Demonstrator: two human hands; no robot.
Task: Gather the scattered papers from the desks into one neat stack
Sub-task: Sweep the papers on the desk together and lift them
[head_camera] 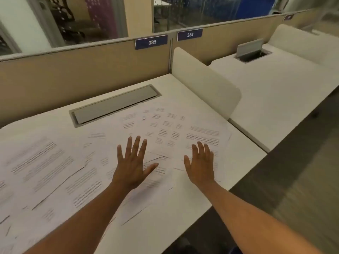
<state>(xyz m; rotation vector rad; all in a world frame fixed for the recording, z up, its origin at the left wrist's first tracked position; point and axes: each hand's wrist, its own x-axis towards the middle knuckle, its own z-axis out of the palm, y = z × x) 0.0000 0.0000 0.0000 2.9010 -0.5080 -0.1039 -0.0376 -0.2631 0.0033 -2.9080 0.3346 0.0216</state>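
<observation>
Several white printed papers (55, 167) lie scattered and overlapping across the white desk (244, 143) marked 385. My left hand (133, 164) is spread flat, palm down, over the sheets near the desk's middle. My right hand (200, 165) is also open with fingers apart, over a text sheet (203, 134) at the right side of the spread. Neither hand holds a sheet. Whether the palms touch the papers or hover just above them, I cannot tell.
A grey cable flap (115, 105) is set into the desk behind the papers. A cream side divider (205, 83) separates this desk from desk 386 (275, 85), whose cable flap (250, 47) stands raised. A tan partition (73, 70) runs along the back. Dark floor (293, 171) lies to the right.
</observation>
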